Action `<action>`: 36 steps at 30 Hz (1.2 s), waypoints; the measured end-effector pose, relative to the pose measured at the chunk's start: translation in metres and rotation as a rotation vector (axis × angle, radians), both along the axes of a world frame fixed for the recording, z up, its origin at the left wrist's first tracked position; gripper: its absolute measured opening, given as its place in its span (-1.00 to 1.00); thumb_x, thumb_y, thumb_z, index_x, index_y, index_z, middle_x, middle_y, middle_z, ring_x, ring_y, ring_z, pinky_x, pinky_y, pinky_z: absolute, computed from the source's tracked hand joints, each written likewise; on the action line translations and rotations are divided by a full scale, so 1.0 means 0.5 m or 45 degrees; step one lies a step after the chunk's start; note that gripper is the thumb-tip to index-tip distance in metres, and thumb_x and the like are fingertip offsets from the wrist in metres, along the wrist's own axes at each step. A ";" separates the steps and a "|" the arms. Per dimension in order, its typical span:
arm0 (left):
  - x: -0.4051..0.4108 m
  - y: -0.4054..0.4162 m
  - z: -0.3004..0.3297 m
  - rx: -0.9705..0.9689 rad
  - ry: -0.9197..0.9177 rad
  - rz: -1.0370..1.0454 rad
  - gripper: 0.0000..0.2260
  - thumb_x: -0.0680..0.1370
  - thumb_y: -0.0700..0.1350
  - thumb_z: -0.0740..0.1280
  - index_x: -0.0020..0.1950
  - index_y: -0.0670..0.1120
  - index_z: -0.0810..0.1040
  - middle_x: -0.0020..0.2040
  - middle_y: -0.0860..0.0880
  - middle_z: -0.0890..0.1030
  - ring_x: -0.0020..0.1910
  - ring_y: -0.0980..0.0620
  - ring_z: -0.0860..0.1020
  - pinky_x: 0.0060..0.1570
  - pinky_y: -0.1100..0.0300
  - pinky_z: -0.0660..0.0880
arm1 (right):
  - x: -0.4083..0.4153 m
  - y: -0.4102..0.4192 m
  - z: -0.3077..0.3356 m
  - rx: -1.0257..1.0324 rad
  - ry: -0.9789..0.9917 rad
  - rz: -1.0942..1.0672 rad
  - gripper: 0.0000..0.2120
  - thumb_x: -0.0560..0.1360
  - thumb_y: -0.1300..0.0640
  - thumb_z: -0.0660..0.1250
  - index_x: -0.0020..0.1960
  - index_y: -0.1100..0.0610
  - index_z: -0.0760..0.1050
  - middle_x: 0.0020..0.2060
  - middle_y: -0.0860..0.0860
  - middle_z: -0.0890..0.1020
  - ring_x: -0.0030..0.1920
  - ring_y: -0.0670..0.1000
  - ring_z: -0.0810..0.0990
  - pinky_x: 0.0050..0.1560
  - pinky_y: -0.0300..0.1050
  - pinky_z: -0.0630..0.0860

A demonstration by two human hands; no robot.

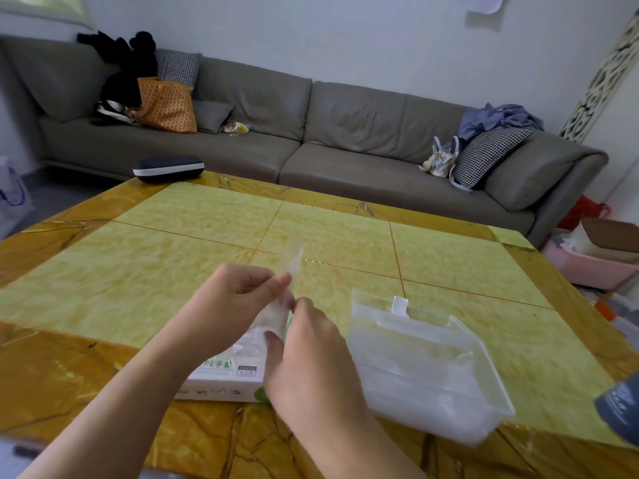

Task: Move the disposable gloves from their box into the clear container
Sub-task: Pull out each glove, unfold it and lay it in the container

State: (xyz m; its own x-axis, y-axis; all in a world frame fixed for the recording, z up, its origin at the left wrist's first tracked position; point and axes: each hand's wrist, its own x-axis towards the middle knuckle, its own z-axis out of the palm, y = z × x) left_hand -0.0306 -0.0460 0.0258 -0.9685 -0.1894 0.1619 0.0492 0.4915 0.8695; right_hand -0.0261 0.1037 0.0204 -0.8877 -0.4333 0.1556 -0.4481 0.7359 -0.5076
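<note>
A white glove box point(228, 378) with green print lies flat near the table's front edge, partly hidden under my hands. Above it, my left hand point(231, 299) pinches the upper part of a thin clear disposable glove point(276, 316), whose top sticks up past my fingers. My right hand point(311, 357) grips the same glove lower down, thumb against it. The clear container point(480, 382) stands just right of the box, holding a pale layer of gloves.
The yellow marble table point(207, 229) stretches away in front. A dark glasses case point(168, 168) sits at its far left corner. A grey object point(622, 406) pokes in at the right edge. A grey sofa point(345, 140) with bags and cushions stands behind.
</note>
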 end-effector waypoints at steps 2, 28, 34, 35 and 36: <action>0.006 -0.018 -0.002 0.032 -0.131 -0.020 -0.55 0.57 0.28 0.22 -0.09 -0.08 0.67 -0.39 -0.02 0.47 -0.43 0.10 0.40 -0.37 0.21 0.34 | -0.022 -0.019 0.000 0.027 0.004 -0.094 -0.90 0.66 0.14 0.26 0.15 0.09 0.49 0.03 0.02 0.62 0.04 0.10 0.64 -0.06 -0.03 0.60; -0.012 -0.011 -0.100 -0.330 -0.037 -0.118 -0.70 0.45 -0.31 0.31 -0.39 0.03 0.46 -0.37 0.11 0.57 -0.37 0.16 0.51 -0.41 0.29 0.38 | -0.109 -0.054 -0.009 -0.422 -0.418 -0.137 -0.61 0.70 0.07 0.20 -0.22 0.13 0.63 -0.28 0.03 0.72 -0.23 0.02 0.68 -0.10 -0.05 0.62; -0.001 -0.013 -0.109 0.075 0.107 -0.041 -0.97 0.50 -0.11 0.43 -0.07 -0.03 0.62 -0.11 -0.06 0.67 -0.10 -0.05 0.66 -0.08 -0.11 0.61 | -0.127 -0.058 -0.015 -0.761 -0.805 -0.331 -0.55 0.71 0.12 0.21 -0.32 0.16 0.59 -0.39 0.12 0.65 -0.36 0.11 0.61 -0.20 0.01 0.60; 0.004 -0.014 -0.104 0.144 0.120 -0.047 -0.91 0.51 -0.06 0.41 -0.02 -0.04 0.63 -0.07 -0.06 0.68 -0.04 -0.07 0.67 -0.01 -0.13 0.61 | -0.129 -0.061 -0.015 -0.780 -0.834 -0.367 -0.58 0.70 0.12 0.21 -0.28 0.17 0.61 -0.38 0.13 0.66 -0.34 0.13 0.63 -0.12 0.12 0.65; 0.009 -0.015 -0.099 0.205 0.130 -0.052 -0.85 0.51 0.01 0.39 0.01 -0.03 0.63 -0.06 -0.04 0.69 -0.02 -0.06 0.66 0.03 -0.11 0.61 | -0.128 -0.063 -0.012 -0.811 -0.867 -0.403 -0.62 0.70 0.13 0.22 -0.23 0.19 0.61 -0.38 0.13 0.67 -0.33 0.14 0.64 -0.05 0.20 0.68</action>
State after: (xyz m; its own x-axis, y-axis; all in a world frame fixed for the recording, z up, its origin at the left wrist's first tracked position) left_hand -0.0262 -0.0535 -0.0235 -0.9559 -0.1820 0.2305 0.1583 0.3419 0.9263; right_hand -0.0903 0.0721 0.0142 -0.9349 -0.1724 -0.3101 0.2576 0.2711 -0.9274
